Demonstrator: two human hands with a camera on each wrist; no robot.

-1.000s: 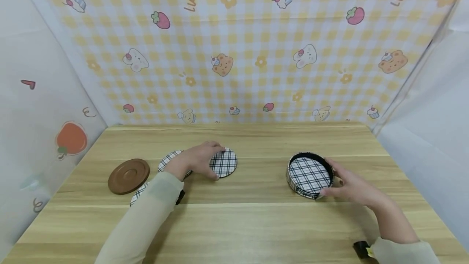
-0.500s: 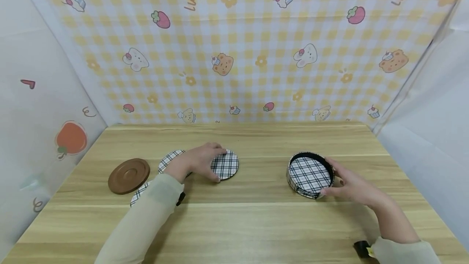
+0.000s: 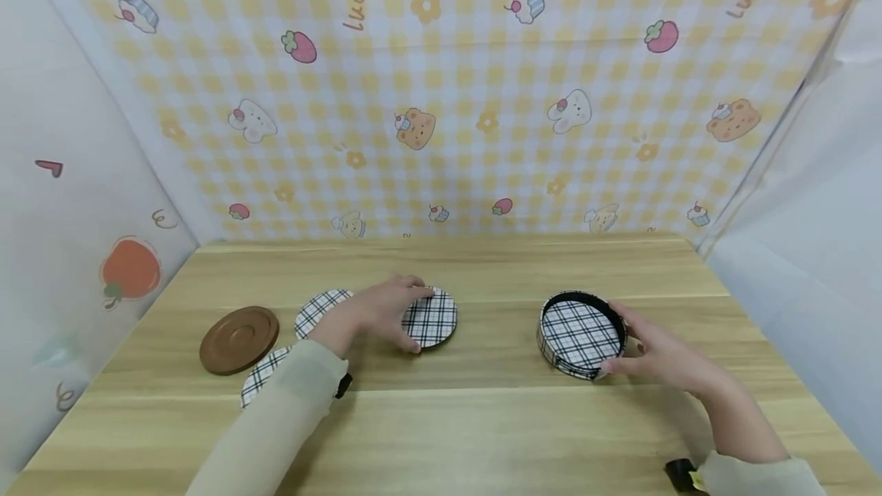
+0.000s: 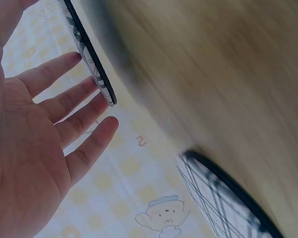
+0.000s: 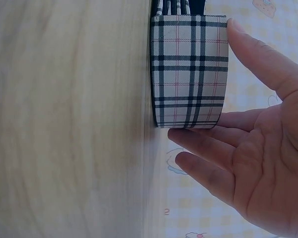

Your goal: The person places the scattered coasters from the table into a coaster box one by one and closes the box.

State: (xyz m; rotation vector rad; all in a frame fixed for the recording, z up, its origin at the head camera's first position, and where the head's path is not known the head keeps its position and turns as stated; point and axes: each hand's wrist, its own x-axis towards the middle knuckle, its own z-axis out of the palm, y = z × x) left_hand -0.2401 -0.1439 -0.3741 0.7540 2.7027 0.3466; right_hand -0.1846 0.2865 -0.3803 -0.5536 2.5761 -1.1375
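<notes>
My left hand (image 3: 386, 311) holds a round plaid coaster (image 3: 434, 321) by its edge, thumb at the near side and fingers at the far side. In the left wrist view this coaster (image 4: 92, 54) appears edge-on, slightly off the wood, with a shadow beside it. On the right, my right hand (image 3: 664, 354) grips the side of a round plaid coaster holder (image 3: 554, 354), its thumb at the near rim. Inside lies a plaid coaster (image 3: 582, 334); the right wrist view shows several stacked edges (image 5: 174, 7) through the holder's opening.
A brown round disc (image 3: 239, 340) lies at the left of the wooden table (image 3: 482, 435). Two more plaid coasters, one farther back (image 3: 318, 311) and one nearer coaster (image 3: 264, 375), lie partly hidden by my left arm. A patterned cloth wall (image 3: 468, 98) stands behind.
My left hand and its coaster have shifted a little to the right. My right hand and the holder stay put. The whole head view has tilted slightly upward.
</notes>
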